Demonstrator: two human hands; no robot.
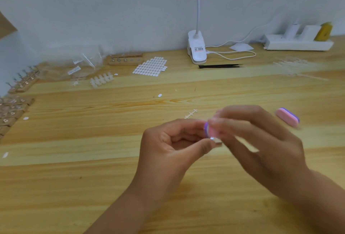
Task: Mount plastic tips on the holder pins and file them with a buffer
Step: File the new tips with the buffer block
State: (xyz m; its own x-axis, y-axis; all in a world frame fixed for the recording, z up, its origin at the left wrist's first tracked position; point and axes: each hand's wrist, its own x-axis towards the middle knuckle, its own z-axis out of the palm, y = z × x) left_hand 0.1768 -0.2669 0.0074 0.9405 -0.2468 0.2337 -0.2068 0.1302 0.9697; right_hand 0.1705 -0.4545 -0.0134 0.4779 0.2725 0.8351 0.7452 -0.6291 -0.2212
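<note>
My left hand (pixel 168 144) pinches a small holder pin (pixel 217 142) with a clear plastic tip on it, thumb and fingers curled round it above the wooden table (pixel 93 177). My right hand (pixel 257 136), blurred by motion, grips a pink and purple buffer (pixel 210 130) and holds it against the tip. A second pink and purple buffer (pixel 287 117) lies on the table to the right. A wooden holder block (pixel 125 59) with pins stands at the back. A strip of white tips (pixel 101 81) lies at the back left.
More wooden holders (pixel 22 82) with pins line the left edge. A sheet of white adhesive tabs (pixel 150 66), plastic bags (pixel 74 67), black tweezers (pixel 220 66), a clip lamp (pixel 196 47) with cable and a white power strip (pixel 298 42) sit along the wall. An empty tip sprue (pixel 191 113) lies beyond my hands.
</note>
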